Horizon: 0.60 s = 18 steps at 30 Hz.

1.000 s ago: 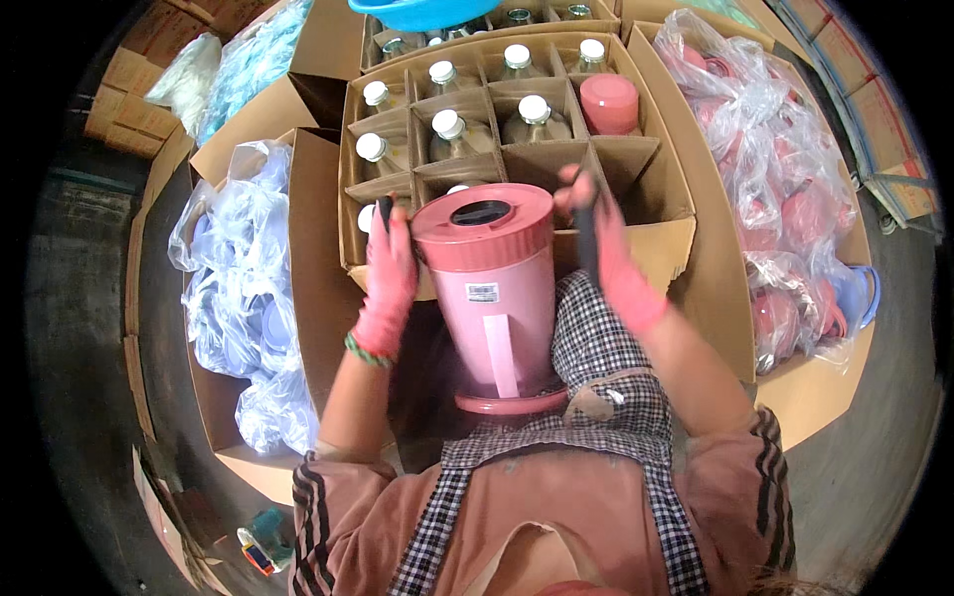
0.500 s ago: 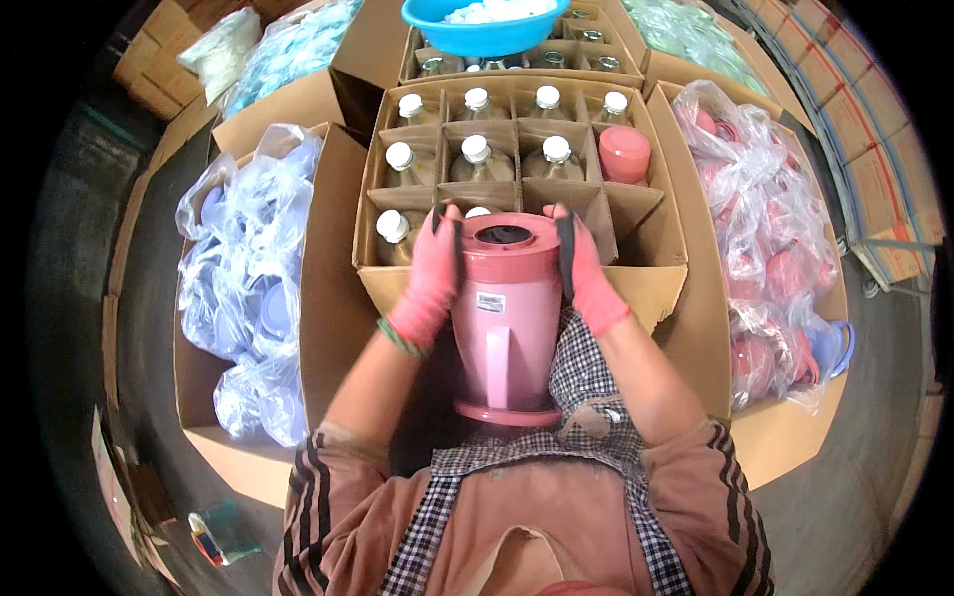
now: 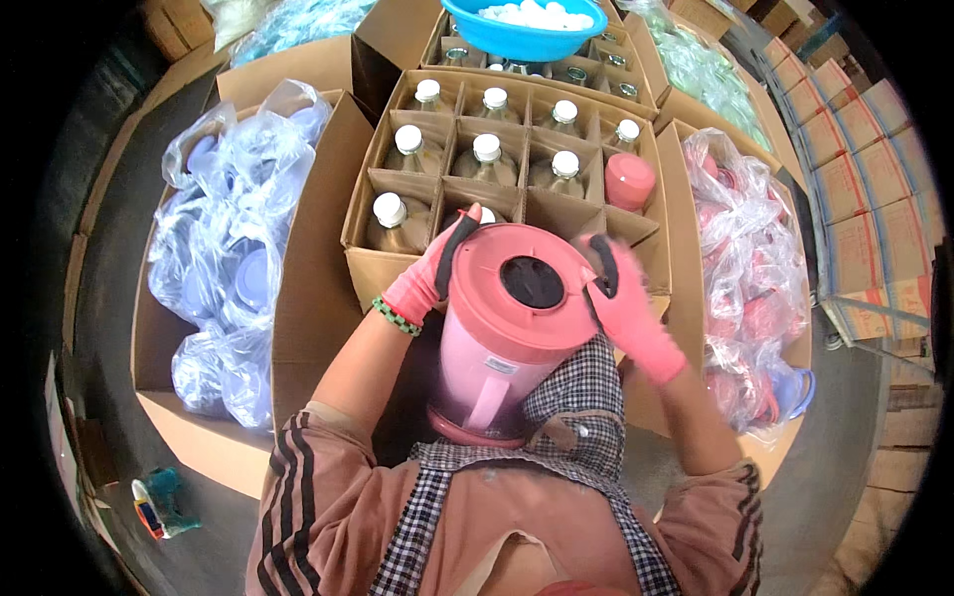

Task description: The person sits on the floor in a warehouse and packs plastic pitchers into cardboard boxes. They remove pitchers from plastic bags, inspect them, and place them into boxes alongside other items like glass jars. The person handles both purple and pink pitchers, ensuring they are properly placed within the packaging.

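Note:
A pink thermos jug (image 3: 472,382) with a handle stands before my body, tilted with its top to the right. Its rose-red collar (image 3: 477,303) has a dark round hole in the middle. My left hand (image 3: 434,266), in a pink glove with dark fingers, grips the collar's left side. My right hand (image 3: 628,303), gloved alike, is at the collar's right edge, thumb near the rim and fingers stretched, slightly blurred. Just beyond is a divided carton (image 3: 386,260) of clear glass liners (image 3: 412,159) with white caps. A pink cup-shaped piece (image 3: 629,182) sits in one right-hand cell.
Bagged lavender parts (image 3: 234,228) fill a carton at left; bagged pink parts (image 3: 750,258) fill one at right. A blue basin (image 3: 527,38) of white caps rests on another bottle carton behind. Stacked boxes (image 3: 865,199) line the far right.
The jug has tipped, its top swinging right and toward me, showing more of the collar. My right hand has loosened and shifted right. The view has also turned a little.

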Each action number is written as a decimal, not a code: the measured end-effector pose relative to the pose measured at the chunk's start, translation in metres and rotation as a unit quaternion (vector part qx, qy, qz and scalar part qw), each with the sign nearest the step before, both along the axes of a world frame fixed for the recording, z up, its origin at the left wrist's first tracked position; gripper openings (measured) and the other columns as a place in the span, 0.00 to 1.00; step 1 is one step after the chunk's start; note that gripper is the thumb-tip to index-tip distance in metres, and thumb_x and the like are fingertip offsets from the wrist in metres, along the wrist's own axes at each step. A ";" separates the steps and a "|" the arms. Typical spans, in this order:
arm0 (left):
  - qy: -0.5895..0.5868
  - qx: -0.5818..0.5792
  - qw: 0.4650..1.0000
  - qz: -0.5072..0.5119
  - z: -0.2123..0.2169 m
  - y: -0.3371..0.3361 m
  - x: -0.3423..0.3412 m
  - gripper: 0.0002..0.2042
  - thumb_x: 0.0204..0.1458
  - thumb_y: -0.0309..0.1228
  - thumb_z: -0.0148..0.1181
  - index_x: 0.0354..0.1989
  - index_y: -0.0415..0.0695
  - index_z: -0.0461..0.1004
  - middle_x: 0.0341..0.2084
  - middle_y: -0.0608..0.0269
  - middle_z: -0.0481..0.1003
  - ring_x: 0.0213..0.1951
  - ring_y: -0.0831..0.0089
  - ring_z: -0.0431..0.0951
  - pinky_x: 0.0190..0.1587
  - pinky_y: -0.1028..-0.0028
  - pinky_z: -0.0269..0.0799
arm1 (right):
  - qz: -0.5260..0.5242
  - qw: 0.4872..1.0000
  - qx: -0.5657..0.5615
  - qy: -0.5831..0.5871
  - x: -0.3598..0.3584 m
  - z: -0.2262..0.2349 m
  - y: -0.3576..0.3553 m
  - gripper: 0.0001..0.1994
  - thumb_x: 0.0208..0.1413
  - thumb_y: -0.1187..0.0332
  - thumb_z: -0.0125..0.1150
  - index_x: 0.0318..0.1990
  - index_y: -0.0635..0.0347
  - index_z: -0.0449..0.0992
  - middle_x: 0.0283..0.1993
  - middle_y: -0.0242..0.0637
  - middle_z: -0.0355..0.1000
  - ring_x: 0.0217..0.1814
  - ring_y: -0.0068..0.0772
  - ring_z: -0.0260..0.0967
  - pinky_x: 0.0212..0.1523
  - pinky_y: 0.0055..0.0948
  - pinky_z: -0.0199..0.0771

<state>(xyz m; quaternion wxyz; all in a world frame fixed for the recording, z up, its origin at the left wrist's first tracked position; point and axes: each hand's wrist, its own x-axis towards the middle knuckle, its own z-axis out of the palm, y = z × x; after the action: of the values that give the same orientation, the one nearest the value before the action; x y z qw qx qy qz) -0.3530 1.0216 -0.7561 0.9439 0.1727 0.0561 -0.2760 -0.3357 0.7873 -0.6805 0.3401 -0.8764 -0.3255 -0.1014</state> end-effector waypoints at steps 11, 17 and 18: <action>-0.103 0.088 0.991 0.013 0.013 -0.020 -0.010 0.27 0.51 0.49 0.42 0.50 0.38 0.59 0.45 0.56 0.67 0.44 0.71 0.68 0.49 0.71 0.63 | 0.486 0.802 -0.322 -0.129 0.025 0.074 0.040 0.07 0.38 0.69 0.51 0.26 0.60 0.65 0.24 0.41 0.63 0.28 0.40 0.64 0.29 0.31 0.66; -0.030 -0.003 1.000 0.004 0.000 -0.009 -0.002 0.25 0.51 0.45 0.45 0.50 0.36 0.59 0.44 0.53 0.67 0.45 0.68 0.69 0.50 0.69 0.62 | 0.113 0.862 -0.422 0.259 0.012 0.060 0.076 0.13 0.44 0.64 0.47 0.23 0.68 0.70 0.25 0.49 0.67 0.27 0.41 0.65 0.30 0.32 0.64; -0.039 -0.017 0.999 0.001 -0.004 -0.007 -0.001 0.25 0.51 0.45 0.45 0.50 0.36 0.59 0.44 0.52 0.67 0.45 0.67 0.68 0.50 0.69 0.62 | 0.180 0.850 -0.446 0.215 0.019 0.055 0.078 0.14 0.45 0.64 0.46 0.22 0.69 0.69 0.24 0.50 0.67 0.26 0.40 0.64 0.29 0.32 0.63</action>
<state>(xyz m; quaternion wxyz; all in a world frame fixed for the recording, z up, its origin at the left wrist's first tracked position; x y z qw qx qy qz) -0.3535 1.0144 -0.7606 0.9485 0.1671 0.0149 -0.2688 -0.3169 0.8649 -0.6251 -0.0137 -0.8600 -0.4063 0.3084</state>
